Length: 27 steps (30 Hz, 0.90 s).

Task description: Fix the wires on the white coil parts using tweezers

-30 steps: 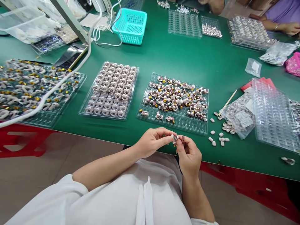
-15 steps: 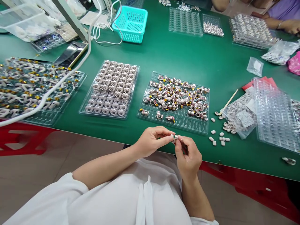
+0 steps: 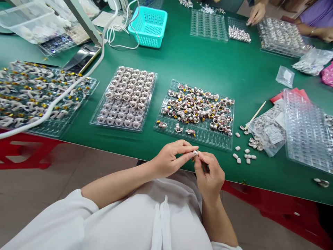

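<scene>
Between the fingertips of both hands, at the table's front edge, is a small pale, shiny earbud part (image 3: 195,152). My left hand (image 3: 170,158) pinches it from the left with thumb and fingers closed. From the right and below, my right hand (image 3: 210,172) also grips it, its fingers curled and hiding much of the part. Just beyond them lies a clear tray (image 3: 208,139) heaped with similar pale, curved parts (image 3: 192,106) that carry yellow tabs. Loose pale caps (image 3: 237,148) are scattered to the right of this tray.
Left of centre stands a clear tray of ring-shaped pieces (image 3: 127,93); another laden tray (image 3: 49,93) lies under a white cable (image 3: 70,88). A turquoise basket (image 3: 153,34) is behind. To the right are a bag of caps (image 3: 270,133), stacked trays (image 3: 307,132) and a co-worker's hand (image 3: 257,13).
My left fingers have shifted slightly over the earbud part, which now shows a rounder, shinier face. A co-worker's hand has come in at the back right. The view has shifted slightly.
</scene>
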Each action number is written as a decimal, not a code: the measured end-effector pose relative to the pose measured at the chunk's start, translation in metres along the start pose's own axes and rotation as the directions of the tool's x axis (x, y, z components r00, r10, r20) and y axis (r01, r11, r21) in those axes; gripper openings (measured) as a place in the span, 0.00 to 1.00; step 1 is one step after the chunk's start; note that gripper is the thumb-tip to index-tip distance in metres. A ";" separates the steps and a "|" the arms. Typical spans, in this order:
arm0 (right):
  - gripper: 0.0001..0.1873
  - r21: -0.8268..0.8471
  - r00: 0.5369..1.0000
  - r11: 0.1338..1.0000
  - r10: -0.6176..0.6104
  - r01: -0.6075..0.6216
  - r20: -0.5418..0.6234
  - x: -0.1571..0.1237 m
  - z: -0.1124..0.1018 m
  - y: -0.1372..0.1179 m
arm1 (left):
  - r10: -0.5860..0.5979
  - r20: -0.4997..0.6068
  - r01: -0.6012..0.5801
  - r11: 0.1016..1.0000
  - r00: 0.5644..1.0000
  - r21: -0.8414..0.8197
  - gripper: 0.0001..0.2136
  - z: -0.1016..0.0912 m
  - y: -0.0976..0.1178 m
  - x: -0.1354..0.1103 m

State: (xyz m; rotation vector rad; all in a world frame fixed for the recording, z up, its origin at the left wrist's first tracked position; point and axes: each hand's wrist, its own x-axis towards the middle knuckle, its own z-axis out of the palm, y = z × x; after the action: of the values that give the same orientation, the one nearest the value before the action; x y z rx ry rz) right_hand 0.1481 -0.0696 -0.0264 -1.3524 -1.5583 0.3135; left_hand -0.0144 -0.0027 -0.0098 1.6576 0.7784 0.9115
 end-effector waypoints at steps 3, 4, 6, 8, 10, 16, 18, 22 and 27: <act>0.18 0.018 1.000 1.000 -0.010 0.010 0.004 -0.001 0.000 0.002 | 0.007 -0.021 -0.007 1.000 1.000 -0.018 0.12 0.001 0.001 -0.001; 0.18 0.020 1.000 1.000 -0.016 0.016 0.005 -0.001 0.000 0.002 | 0.003 -0.036 -0.004 1.000 0.999 -0.027 0.12 0.002 0.001 -0.001; 0.19 0.023 1.000 0.999 -0.028 0.028 0.007 -0.001 0.000 0.003 | -0.035 -0.065 0.032 0.998 0.997 -0.046 0.11 0.002 0.004 -0.002; 0.19 0.041 1.000 0.999 -0.020 0.020 0.021 -0.001 -0.001 0.003 | -0.093 -0.080 0.088 0.994 0.992 -0.061 0.10 0.001 0.006 -0.002; 0.17 0.081 0.999 0.996 0.020 -0.023 0.040 0.000 -0.003 0.001 | -0.121 -0.077 0.116 0.991 0.990 -0.075 0.10 0.001 0.008 -0.001; 0.09 0.169 0.970 0.956 0.227 -0.239 0.090 0.003 -0.004 -0.003 | -0.124 -0.074 0.117 0.989 0.990 -0.090 0.09 -0.001 0.012 0.000; 0.08 0.189 0.965 0.946 0.249 -0.261 0.087 0.002 -0.003 -0.003 | -0.137 -0.083 0.130 0.988 0.987 -0.078 0.09 0.000 0.013 -0.001; 0.09 0.256 0.971 0.937 0.232 -0.237 0.048 -0.001 0.001 -0.001 | -0.141 -0.091 0.133 0.987 0.986 -0.085 0.08 0.001 0.013 -0.001; 0.11 0.257 0.978 0.944 0.207 -0.207 0.027 -0.002 0.003 0.001 | -0.089 -0.121 0.078 0.993 0.989 -0.090 0.08 0.003 0.009 -0.001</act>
State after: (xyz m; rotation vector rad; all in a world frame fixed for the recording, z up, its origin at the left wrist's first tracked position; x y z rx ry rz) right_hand 0.1456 -0.0700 -0.0295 -1.3086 -1.3227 0.6256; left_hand -0.0124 -0.0073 -0.0017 1.4939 0.8756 0.9829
